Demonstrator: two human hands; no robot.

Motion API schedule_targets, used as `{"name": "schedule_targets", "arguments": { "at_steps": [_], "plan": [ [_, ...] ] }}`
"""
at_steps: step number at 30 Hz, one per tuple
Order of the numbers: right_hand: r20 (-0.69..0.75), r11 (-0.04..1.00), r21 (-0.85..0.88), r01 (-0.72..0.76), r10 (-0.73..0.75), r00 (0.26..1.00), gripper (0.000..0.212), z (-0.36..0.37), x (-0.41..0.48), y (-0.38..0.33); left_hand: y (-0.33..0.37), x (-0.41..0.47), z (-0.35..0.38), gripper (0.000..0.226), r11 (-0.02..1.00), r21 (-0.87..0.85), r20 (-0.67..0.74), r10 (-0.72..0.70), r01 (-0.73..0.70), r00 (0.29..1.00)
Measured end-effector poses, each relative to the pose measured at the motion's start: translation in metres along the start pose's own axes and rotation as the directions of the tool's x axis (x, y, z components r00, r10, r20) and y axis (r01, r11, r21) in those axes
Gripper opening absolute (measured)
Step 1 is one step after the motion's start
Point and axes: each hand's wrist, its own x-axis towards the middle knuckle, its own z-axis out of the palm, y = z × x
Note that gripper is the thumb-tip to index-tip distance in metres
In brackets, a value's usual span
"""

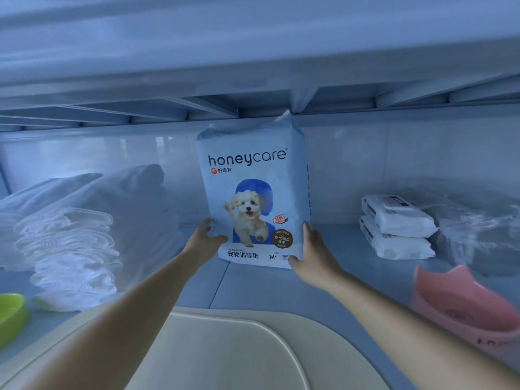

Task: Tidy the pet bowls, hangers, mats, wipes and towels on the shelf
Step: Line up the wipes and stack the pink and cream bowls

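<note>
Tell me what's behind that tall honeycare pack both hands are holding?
Behind the honeycare pack, held upright by the left hand and right hand, only the pale glossy back wall shows on either side. Anything directly behind it is covered.

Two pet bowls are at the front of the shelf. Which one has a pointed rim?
The pink bowl at the right front; its rim rises into ear-like points. The green bowl at the left has a plain round rim.

Pale blue pad pack [253,192] with cream puppy print, white towels [70,249], green bowl [11,313], pink bowl [461,302]
</note>
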Motion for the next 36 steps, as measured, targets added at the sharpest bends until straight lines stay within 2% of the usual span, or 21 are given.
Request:
{"name": "schedule_targets", "arguments": {
  "at_steps": [3, 8, 10, 14, 18, 22, 24, 27, 29, 30, 31, 32, 33, 34, 36],
  "plan": [
    [0.002, 0.999, 0.047, -0.004, 0.003, 1.000, 0.078, 0.005, -0.004, 0.003, -0.006, 0.009, 0.001, 0.073, 0.999, -0.030, 0.028, -0.017, 0.018, 0.999],
    [0.000, 0.995, 0.097, -0.003, 0.003, 1.000, 0.075, 0.007, -0.010, 0.013, -0.009, 0.006, 0.012, 0.055, 0.970, -0.241, 0.078, 0.005, 0.014, 0.997],
    [-0.025, 0.992, 0.128, -0.016, 0.019, 0.999, 0.075, 0.005, -0.011, 0.018, -0.008, 0.002, 0.018, 0.058, 0.962, -0.275, 0.100, 0.024, 0.004, 0.995],
    [-0.108, 0.964, 0.239, -0.115, 0.144, 0.984, 0.074, 0.000, -0.002, 0.030, 0.001, -0.001, 0.035, 0.070, 0.964, -0.266, 0.172, 0.043, 0.005, 0.984],
    [-0.172, 0.922, 0.327, -0.206, 0.272, 0.947, 0.070, -0.015, 0.003, 0.049, 0.013, -0.008, 0.066, 0.064, 0.972, -0.231, 0.283, 0.105, -0.038, 0.953],
    [-0.239, 0.907, 0.332, -0.260, 0.347, 0.907, 0.068, -0.034, 0.005, 0.066, 0.025, -0.015, 0.099, 0.063, 0.975, -0.205, 0.350, 0.160, -0.092, 0.923],
    [-0.233, 0.910, 0.280, -0.306, 0.374, 0.898, 0.076, -0.039, 0.003, 0.070, 0.027, -0.017, 0.111, 0.069, 0.973, -0.182, 0.398, 0.205, -0.142, 0.894],
    [-0.234, 0.949, 0.145, -0.280, 0.307, 0.922, 0.080, -0.036, -0.006, 0.068, 0.023, -0.018, 0.116, 0.077, 0.963, -0.167, 0.423, 0.263, -0.211, 0.867],
    [-0.242, 0.985, 0.014, -0.172, 0.170, 0.955, 0.073, -0.029, -0.013, 0.062, 0.016, -0.021, 0.112, 0.073, 0.962, -0.074, 0.412, 0.271, -0.264, 0.870],
    [-0.235, 0.992, -0.055, -0.111, 0.095, 0.967, 0.070, -0.025, -0.015, 0.060, 0.010, -0.023, 0.109, 0.069, 0.944, 0.069, 0.407, 0.268, -0.322, 0.873],
    [-0.217, 0.990, -0.128, -0.061, 0.033, 0.976, 0.067, -0.020, -0.017, 0.058, 0.001, -0.024, 0.107, 0.067, 0.882, 0.272, 0.406, 0.257, -0.384, 0.877],
    [-0.189, 0.979, -0.202, -0.028, -0.011, 0.982, 0.065, -0.015, -0.017, 0.057, -0.008, -0.026, 0.106, 0.066, 0.773, 0.463, 0.413, 0.245, -0.434, 0.877],
    [-0.161, 0.964, -0.265, -0.012, -0.032, 0.986, 0.065, -0.011, -0.017, 0.057, -0.018, -0.028, 0.105, 0.064, 0.665, 0.586, 0.425, 0.234, -0.463, 0.874],
    [-0.139, 0.951, -0.308, -0.017, -0.027, 0.990, 0.065, -0.007, -0.016, 0.058, -0.025, -0.031, 0.106, 0.062, 0.608, 0.641, 0.433, 0.216, -0.468, 0.875],
    [-0.115, 0.936, -0.351, -0.039, -0.001, 0.993, 0.064, -0.002, -0.015, 0.061, -0.031, -0.032, 0.105, 0.058, 0.608, 0.650, 0.417, 0.215, -0.456, 0.883]
  ]
}}
